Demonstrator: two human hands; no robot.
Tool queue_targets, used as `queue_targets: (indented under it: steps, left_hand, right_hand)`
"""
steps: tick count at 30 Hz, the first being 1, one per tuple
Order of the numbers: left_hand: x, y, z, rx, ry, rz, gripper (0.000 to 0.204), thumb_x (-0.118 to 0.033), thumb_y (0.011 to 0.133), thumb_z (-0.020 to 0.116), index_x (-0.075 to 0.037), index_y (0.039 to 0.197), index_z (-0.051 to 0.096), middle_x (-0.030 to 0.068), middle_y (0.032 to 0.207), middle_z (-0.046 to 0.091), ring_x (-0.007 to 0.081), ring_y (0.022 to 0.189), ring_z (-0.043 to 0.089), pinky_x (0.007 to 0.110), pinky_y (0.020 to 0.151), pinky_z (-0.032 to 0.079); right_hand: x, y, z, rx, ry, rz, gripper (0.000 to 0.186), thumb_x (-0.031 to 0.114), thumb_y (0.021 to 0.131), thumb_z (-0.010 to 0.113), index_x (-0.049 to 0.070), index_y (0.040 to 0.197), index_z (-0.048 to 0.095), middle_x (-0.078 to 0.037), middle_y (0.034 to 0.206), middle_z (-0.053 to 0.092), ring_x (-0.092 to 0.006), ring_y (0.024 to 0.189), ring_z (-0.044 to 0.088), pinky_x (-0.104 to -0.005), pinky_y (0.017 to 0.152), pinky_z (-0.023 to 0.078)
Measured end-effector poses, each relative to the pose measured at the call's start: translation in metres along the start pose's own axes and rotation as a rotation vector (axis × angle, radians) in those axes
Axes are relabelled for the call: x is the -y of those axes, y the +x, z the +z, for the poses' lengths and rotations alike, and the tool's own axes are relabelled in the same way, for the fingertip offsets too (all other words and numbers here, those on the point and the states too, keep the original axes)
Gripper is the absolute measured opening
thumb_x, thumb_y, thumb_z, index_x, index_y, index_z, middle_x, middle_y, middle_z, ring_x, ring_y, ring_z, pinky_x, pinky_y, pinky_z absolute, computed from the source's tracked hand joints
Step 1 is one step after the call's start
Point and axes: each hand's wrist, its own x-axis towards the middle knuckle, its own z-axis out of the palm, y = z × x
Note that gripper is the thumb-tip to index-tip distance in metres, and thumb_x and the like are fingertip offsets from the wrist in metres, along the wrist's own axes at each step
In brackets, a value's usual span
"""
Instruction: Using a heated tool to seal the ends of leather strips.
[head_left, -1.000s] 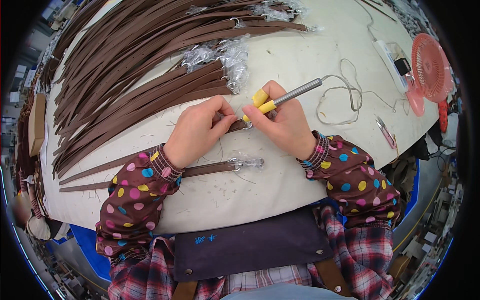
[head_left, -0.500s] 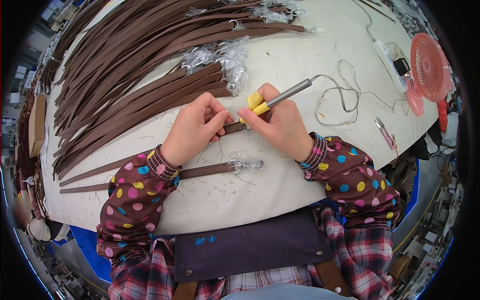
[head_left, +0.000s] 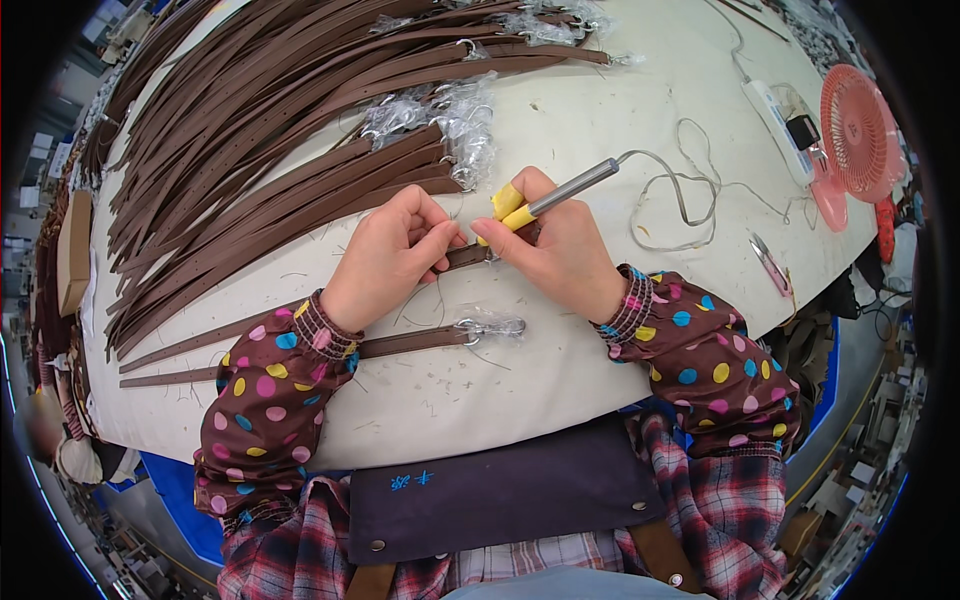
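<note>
My left hand (head_left: 395, 255) is closed on a brown strap (head_left: 466, 256), with thumb and fingertips pinched beside a fine thread. My right hand (head_left: 550, 250) grips a pen-like tool (head_left: 572, 185) with a yellow handle, silver rear and cord. The tool's tip is at the strap near a metal ring, partly hidden by my fingers; yellow wrapping shows on my index finger. A second strap (head_left: 410, 342) lies below, ending in a plastic-wrapped metal hook (head_left: 493, 328). A large pile of similar straps (head_left: 230, 160) covers the table's back left, many hooks wrapped in clear plastic.
A pink fan (head_left: 858, 130), white power strip (head_left: 778, 130), looped cord (head_left: 713, 210) and small snips (head_left: 770, 262) occupy the right of the cream tabletop (head_left: 520, 390). A cardboard box (head_left: 73, 250) sits at the left edge. Loose threads are scattered around.
Since a second ago, my right hand and the tool have shifted slightly left, the tool's rear end lower; my left fingers moved slightly up and left. The last half second shows little movement.
</note>
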Motion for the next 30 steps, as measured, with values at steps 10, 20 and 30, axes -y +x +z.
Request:
queue_targets:
  steps: [10, 20, 30]
  left_hand:
    - [0.0, -0.001, 0.0, -0.01, 0.011, 0.009, 0.014, -0.012, 0.093, 0.055, -0.001, 0.088, 0.048, 0.0051, 0.083, 0.064, 0.0056, 0.064, 0.056, 0.02, 0.052, 0.046]
    - [-0.001, -0.001, -0.001, 0.001, 0.003, -0.005, 0.014, -0.012, 0.093, 0.055, -0.001, 0.089, 0.047, 0.0054, 0.085, 0.064, 0.0052, 0.066, 0.055, 0.019, 0.054, 0.046]
    - [-0.01, -0.01, -0.001, -0.029, 0.474, 0.117, 0.021, -0.016, 0.082, 0.068, -0.005, 0.09, 0.053, 0.0037, 0.084, 0.063, 0.0116, 0.063, 0.057, 0.027, 0.056, 0.047]
  right_hand:
    - [0.001, 0.0, 0.0, 0.001, -0.004, -0.011, 0.026, 0.013, 0.086, 0.067, 0.003, 0.087, 0.043, -0.002, 0.071, 0.055, -0.0046, 0.061, 0.052, -0.0204, 0.051, 0.042]
    - [0.001, 0.0, 0.001, 0.002, -0.015, -0.011, 0.026, 0.013, 0.086, 0.067, 0.003, 0.087, 0.043, -0.002, 0.071, 0.055, -0.0043, 0.06, 0.05, -0.0204, 0.05, 0.041]
    - [0.0, -0.001, -0.009, 0.017, 0.045, -0.11, 0.024, 0.015, 0.083, 0.068, 0.003, 0.091, 0.049, -0.01, 0.071, 0.059, -0.0206, 0.059, 0.058, -0.0292, 0.055, 0.045]
